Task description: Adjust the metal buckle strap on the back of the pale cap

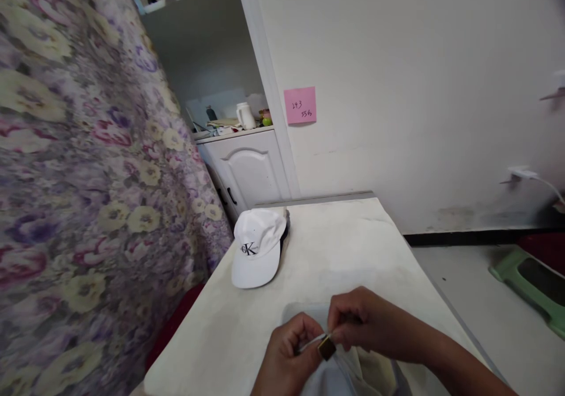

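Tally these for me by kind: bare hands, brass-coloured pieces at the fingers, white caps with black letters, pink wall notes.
Left hand and right hand: 2
Brass-coloured piece: 1
White cap: 1
Pink note: 1
Total: 5

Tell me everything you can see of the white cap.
The white cap looks like fabric, with a rounded, seamed crown, a smooth curved brim and dark "CK" lettering on the front. It sits on the pale table, toward the left edge, brim pointing nearer the camera. Something dark and beige shows along its right rear side; I can't tell what it is. The left hand and right hand are apart from it.
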Motion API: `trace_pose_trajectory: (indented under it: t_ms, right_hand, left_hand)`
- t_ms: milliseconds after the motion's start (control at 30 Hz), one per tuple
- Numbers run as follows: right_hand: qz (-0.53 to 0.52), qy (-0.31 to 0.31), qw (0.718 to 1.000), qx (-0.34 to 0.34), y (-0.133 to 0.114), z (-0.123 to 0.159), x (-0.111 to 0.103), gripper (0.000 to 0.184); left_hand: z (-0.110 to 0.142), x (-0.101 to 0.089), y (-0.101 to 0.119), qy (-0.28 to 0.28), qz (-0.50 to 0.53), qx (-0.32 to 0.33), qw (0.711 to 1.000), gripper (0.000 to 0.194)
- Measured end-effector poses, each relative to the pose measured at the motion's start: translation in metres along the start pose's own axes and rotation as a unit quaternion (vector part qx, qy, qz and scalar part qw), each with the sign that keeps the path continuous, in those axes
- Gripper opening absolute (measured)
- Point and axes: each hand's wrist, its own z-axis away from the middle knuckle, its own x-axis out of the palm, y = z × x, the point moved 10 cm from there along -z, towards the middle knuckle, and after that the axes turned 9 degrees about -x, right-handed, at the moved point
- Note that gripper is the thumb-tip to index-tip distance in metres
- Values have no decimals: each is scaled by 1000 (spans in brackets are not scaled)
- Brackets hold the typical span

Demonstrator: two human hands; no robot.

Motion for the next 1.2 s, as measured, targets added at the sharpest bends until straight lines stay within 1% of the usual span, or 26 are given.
trace_pose_trajectory:
  t_ms: [167, 300, 433, 567, 667, 833, 933, 1067, 1133, 1200]
  right_hand:
    - [51, 2, 999, -1, -5, 2, -1, 15]
    - [35, 16, 999, 22, 0, 3, -2, 14]
    - [26, 2, 999, 26, 4, 3, 1, 14]
    - [35, -18, 999, 34, 7, 5, 1, 12]
    - [41, -32, 998, 40, 8, 6, 1, 11]
    - [53, -20, 998, 37, 6, 7, -2, 12]
    - [99, -16, 994, 38, 4, 10, -2, 12]
    - [197, -19, 979, 45, 2, 15, -3, 11]
    - [204, -24, 978, 45, 3, 16, -2, 11]
    - [191, -22, 980, 47, 4, 16, -2, 11]
  left_hand:
    - [1, 1, 0, -6, -14, 4, 1000, 48]
    - [1, 0, -1, -14, -6, 0, 1000, 44]
    - [0, 3, -4, -36, 2, -5, 999, 42]
    - [-1, 6, -8, -43, 2, -12, 999, 42]
    - [-1, 10, -6, -49, -3, -5, 999, 40]
    - [-1, 13, -1, -49, -8, -9, 999, 39]
    - [-1, 14, -1, -51, -18, -14, 998, 33]
    - [-1, 12, -2, -23, -63, -22, 997, 20]
    - [0, 12, -2, -14, -77, -24, 997, 19]
    - [-1, 13, -2, -18, -68, -22, 997, 22]
